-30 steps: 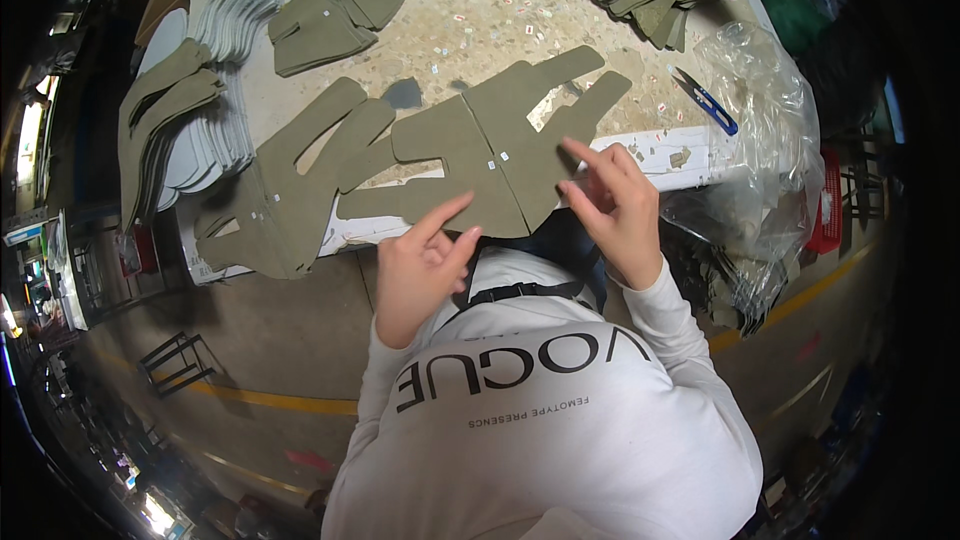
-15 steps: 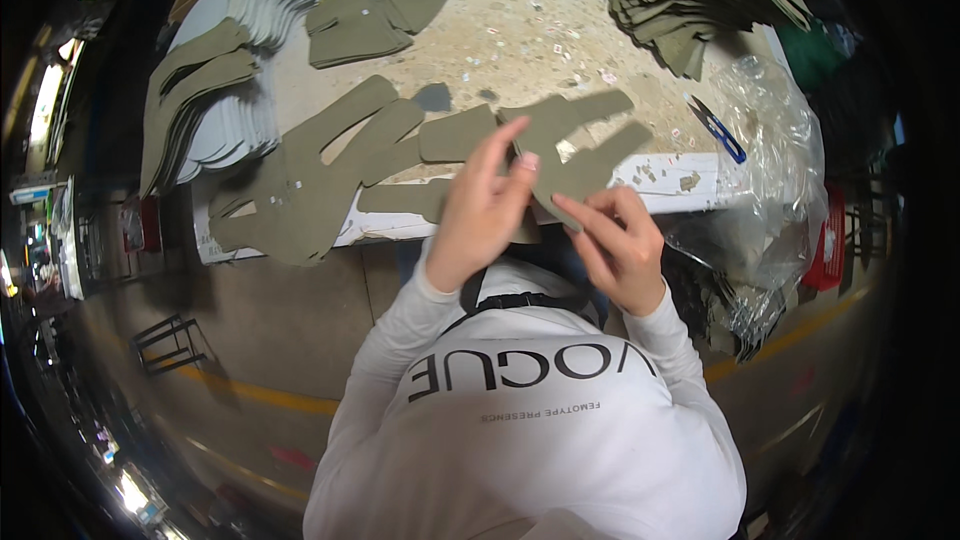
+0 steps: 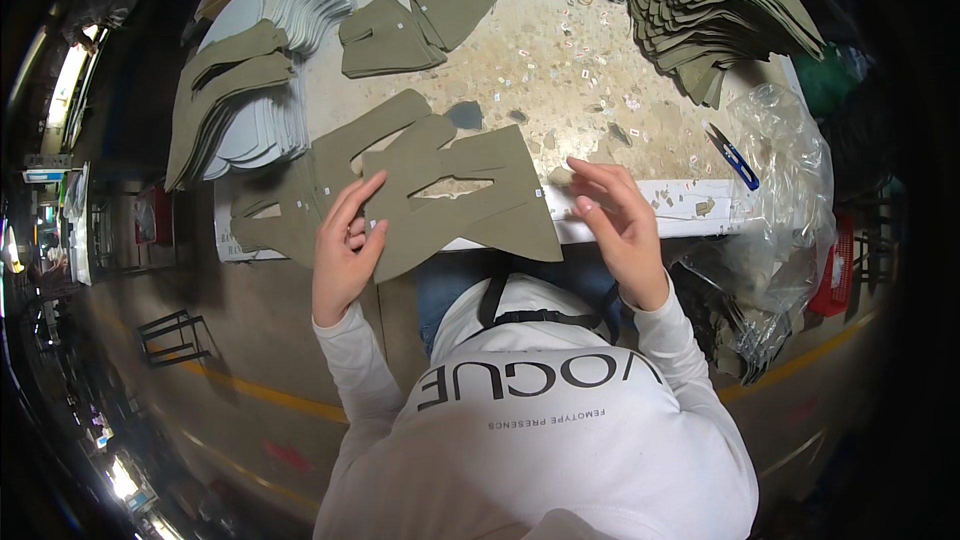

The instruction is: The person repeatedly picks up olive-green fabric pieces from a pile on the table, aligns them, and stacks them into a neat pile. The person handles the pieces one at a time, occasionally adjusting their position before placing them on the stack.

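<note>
Olive panels [image 3: 500, 220]: on bench [image 3: 490, 75] at 6 o'clock, overlapping near edge. Left to right: grey floor [image 3: 285, 330], yellow line [image 3: 250, 387], 7 o'clock; left fingers [image 3: 362, 197] parted at panels' left side, grip cannot be told; bench top scrap-littered; right fingers [image 3: 605, 178] loosely spread, empty; clear plastic bag [image 3: 775, 190], 4 o'clock.

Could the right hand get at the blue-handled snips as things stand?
Probably yes: the right hand seems empty, and the blue-handled snips lie uncovered to its right. Only small scraps show between; the clear plastic bag sits beyond.
</note>
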Motion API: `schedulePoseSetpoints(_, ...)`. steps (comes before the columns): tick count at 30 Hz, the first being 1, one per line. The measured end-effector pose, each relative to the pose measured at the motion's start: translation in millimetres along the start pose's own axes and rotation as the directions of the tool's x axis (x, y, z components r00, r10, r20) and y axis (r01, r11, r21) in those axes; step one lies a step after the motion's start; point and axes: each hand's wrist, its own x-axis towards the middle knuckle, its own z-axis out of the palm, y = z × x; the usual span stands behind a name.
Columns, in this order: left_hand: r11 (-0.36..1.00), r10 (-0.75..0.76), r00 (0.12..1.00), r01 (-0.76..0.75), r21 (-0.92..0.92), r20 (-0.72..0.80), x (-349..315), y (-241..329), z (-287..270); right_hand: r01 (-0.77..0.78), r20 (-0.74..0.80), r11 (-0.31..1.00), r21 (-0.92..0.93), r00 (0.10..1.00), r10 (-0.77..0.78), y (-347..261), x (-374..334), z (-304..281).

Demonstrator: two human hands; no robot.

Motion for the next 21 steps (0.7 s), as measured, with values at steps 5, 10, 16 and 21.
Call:
schedulePoseSetpoints(5,0.977,-0.078,0.987,0.048,-0.207,-0.142,-15.3,-23.4,2.5,0.03,0.001,0.992,0.122,1.0,-0.031,9.4,15.2,26.4)
schedulePoseSetpoints(10,0.985,-0.01,0.98,-0.025,-0.17,-0.2,-22.5,-27.8,3.8,-0.101,0.104,0.99,0.094,0.99,0.092,2.9,18.6,39.3)
schedulePoseSetpoints(16,0.98,-0.015,0.983,-0.022,-0.198,-0.184,-19.9,-19.9,15.0,0.102,0.154,0.971,-0.215,0.986,-0.069,-13.3,22.5,20.6)
schedulePoseSetpoints(21,0.977,-0.013,0.993,-0.011,-0.211,-0.115,-11.0,-12.0,33.3,-0.013,0.059,0.997,-0.079,0.998,0.018,-55.5,19.2,-36.2)
